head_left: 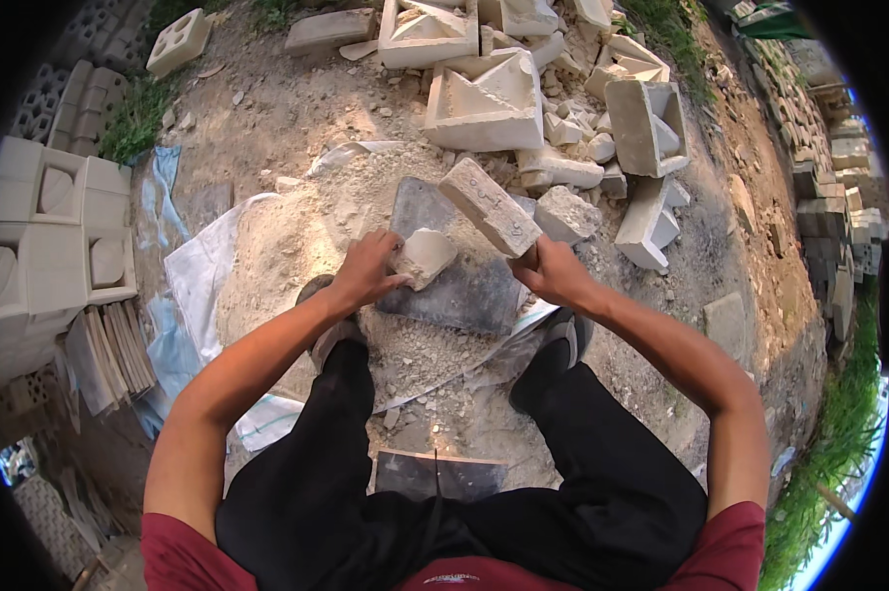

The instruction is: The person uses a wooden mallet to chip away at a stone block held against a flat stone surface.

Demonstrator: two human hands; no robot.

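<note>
My left hand (366, 269) grips a pale broken chunk of concrete (427, 255) and holds it on a dark flat slab (459, 286) lying on the ground between my feet. My right hand (553, 273) is closed around the lower end of a long rectangular stone block (490, 206), raised at a slant above and to the right of the chunk. Crushed pale rubble and powder (415, 350) lie on the slab's near edge and on the white sheet (203, 271) under it.
A heap of broken hollow concrete blocks (523, 94) lies just beyond the slab. Stacked whole patterned blocks (45, 231) stand at the left, thin tiles (114, 355) beside them. More block stacks (838, 207) line the right. A dark seat board (434, 473) shows between my legs.
</note>
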